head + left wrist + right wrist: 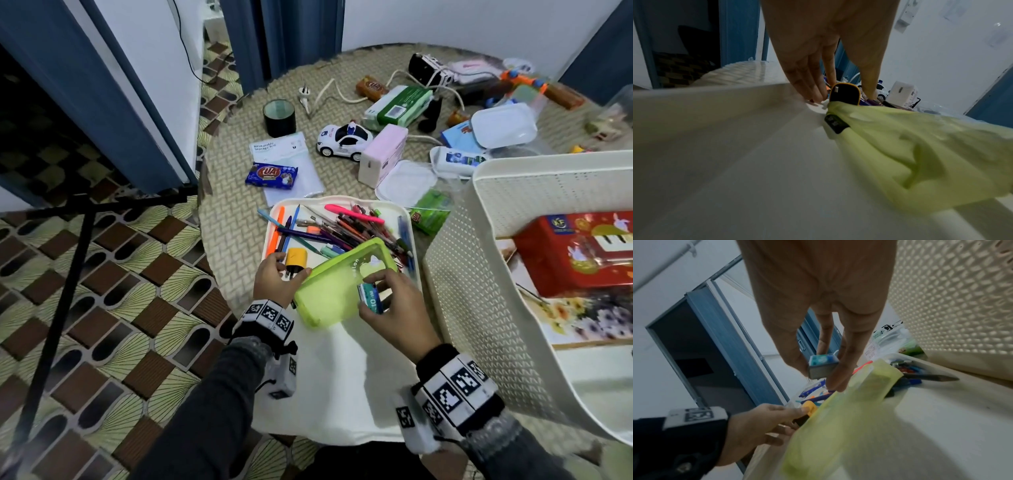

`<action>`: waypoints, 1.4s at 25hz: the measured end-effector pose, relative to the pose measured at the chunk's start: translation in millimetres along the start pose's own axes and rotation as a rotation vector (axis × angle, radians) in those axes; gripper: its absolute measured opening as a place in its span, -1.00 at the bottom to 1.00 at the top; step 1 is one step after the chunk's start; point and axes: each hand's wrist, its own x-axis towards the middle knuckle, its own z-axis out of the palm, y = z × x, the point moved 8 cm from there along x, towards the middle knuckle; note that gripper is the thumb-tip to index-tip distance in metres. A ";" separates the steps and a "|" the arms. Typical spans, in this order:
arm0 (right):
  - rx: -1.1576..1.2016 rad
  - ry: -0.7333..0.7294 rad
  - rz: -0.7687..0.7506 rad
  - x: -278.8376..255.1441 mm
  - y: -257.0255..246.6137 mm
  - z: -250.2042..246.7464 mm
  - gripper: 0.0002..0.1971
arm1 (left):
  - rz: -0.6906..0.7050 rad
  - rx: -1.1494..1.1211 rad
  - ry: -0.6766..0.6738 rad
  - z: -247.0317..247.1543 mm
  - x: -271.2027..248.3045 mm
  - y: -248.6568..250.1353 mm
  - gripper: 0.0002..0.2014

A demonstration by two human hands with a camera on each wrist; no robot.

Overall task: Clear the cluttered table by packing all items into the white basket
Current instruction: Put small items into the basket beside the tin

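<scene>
A white tray at the table's near edge holds several pens and a translucent green pouch. My left hand pinches a yellow and black charger plug at the pouch's left end. My right hand holds a small box with a teal label just above the pouch, its lower fingers touching the pouch. The white basket stands right of the tray.
A red tin lies in the basket. Beyond the tray lie a blue snack pack, a black tape roll, a toy police car, a pink box and a green wipes pack. A black tripod stands left.
</scene>
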 end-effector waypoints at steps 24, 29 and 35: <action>0.065 0.328 -0.259 -68.5 -92.3 -198.1 -0.39 | 0.740 -0.299 -0.015 -21.7 -109.6 270.3 -0.58; -0.016 0.433 -0.080 -93.5 -21.4 -284.6 -0.45 | 0.950 -0.248 -0.174 37.3 -172.5 364.9 -0.67; -0.065 0.558 0.103 -117.9 85.5 -379.5 -0.42 | 1.069 -0.047 -0.441 135.4 -214.8 437.9 -0.58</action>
